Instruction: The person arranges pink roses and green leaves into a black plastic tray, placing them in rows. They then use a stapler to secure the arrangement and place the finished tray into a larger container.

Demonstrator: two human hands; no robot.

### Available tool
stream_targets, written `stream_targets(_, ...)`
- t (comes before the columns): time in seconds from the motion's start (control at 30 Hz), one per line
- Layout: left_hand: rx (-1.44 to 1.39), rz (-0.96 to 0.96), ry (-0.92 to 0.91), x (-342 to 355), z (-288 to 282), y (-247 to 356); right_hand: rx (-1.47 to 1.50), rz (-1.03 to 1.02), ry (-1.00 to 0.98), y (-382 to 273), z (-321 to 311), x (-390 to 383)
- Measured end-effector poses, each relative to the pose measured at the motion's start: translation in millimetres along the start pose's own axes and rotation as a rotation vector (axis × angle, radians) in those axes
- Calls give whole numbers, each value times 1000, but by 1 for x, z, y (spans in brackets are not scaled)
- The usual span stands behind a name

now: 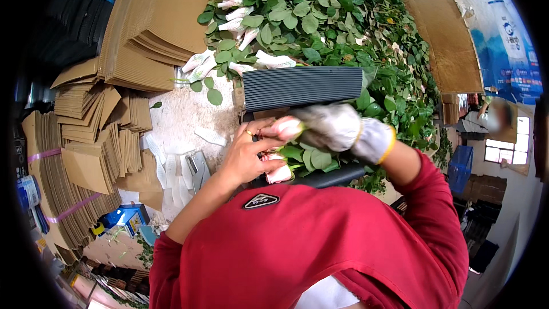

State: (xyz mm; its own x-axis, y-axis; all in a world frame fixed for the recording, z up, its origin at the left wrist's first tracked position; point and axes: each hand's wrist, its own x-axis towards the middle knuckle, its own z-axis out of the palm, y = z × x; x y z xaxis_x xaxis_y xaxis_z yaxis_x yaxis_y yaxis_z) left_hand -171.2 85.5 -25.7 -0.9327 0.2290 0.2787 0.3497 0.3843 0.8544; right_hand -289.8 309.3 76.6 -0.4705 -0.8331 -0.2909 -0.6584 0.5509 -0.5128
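My bare left hand (243,157), a ring on one finger, curls over pale pink rose heads (286,129) and grips them above a dark padded stand. Another pink rose (279,174) lies just below its fingers, with green leaves (317,159) to the right. My right hand (331,129), in a white glove with a yellow-edged cuff, reaches in from the right beside the roses; motion blurs its fingers, and I cannot make out what it holds. A black ribbed board (303,87) stands just beyond both hands.
Leafy roses (309,11) with netted white buds fill the far bench. Stacked cardboard sheets (154,6) are at left, with white net sleeves (171,174) and a metal object (197,170). A blue crate (460,163) and another person (477,120) appear at right.
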Motion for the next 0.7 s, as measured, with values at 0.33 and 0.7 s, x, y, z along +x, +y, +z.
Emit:
stream_targets(0.33, -36, -294, -6, 10, 3, -9, -803, -73, 270, -50, -24, -3)
stream_targets(0.7, 69, -142, 18, -1, 3, -6, -840, -485, 552, 10, 14, 21)
